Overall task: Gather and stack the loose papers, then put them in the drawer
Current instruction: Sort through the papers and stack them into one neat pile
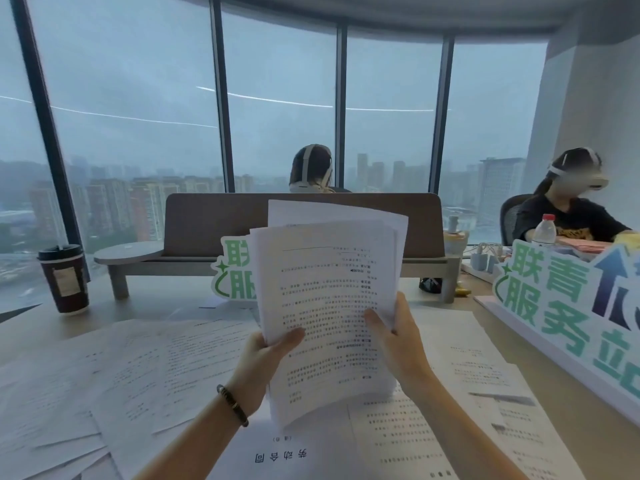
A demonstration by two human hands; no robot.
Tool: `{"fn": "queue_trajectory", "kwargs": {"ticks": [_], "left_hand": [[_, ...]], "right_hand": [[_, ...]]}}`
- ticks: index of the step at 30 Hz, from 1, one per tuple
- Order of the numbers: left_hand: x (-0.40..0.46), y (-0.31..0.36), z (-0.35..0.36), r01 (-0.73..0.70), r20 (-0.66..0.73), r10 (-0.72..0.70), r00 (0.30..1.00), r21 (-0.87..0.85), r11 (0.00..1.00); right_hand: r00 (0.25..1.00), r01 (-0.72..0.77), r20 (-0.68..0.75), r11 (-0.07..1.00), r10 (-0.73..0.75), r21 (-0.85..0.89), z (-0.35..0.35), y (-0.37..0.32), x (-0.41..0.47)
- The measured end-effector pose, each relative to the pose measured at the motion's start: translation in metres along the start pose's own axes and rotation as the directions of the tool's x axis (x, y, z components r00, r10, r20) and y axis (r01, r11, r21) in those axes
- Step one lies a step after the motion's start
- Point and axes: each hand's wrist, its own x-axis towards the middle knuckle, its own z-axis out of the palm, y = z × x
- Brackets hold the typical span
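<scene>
At the far left of the frame I see a dark paper cup (63, 279) with a black lid and a pale label too blurred to read, standing near the desk's (31, 332) left edge beside the window. Below it, loose papers (114, 372) fan across the lower left, overlapping and printed with text I cannot make out. Bottom centre, one sheet (281, 455) lies upside down to me, headed 劳动合同. My left hand (265, 355) grips the stack of papers (329, 306) at its left edge, thumb curled over the front; the stack stands upright in the middle of the frame, its bottom edge on the desk sheets, the pages white, densely printed and uneven at the top. My right hand (398, 344) holds the right edge, thumb on the printed face. Behind the stack is a brown shelf (214, 223) and a green sign (233, 271), partly hidden. More sheets (467, 375) lie lower right, reaching up to a large sign (561, 306) reading 联青 and 服务 that walls off the right side.
</scene>
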Motion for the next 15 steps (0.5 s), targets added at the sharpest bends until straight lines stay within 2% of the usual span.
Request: {"fn": "queue_trajectory", "kwargs": {"ticks": [4,10,15], "left_hand": [[-0.002,0.000,0.000,-0.035,0.042,0.033,0.999,0.049,0.998],[0.001,0.005,-0.006,-0.082,0.080,0.076,0.994,0.066,0.994],[0.000,0.003,-0.006,-0.087,0.085,0.083,0.993,0.045,0.995]], "right_hand": [[0.999,0.041,-0.022,0.999,-0.042,-0.018,-0.002,-0.002,-0.002],[0.980,0.192,-0.044,0.978,-0.196,-0.082,-0.008,-0.017,0.001],[0.973,0.223,-0.025,0.966,-0.228,-0.133,-0.008,-0.023,0.002]]}}
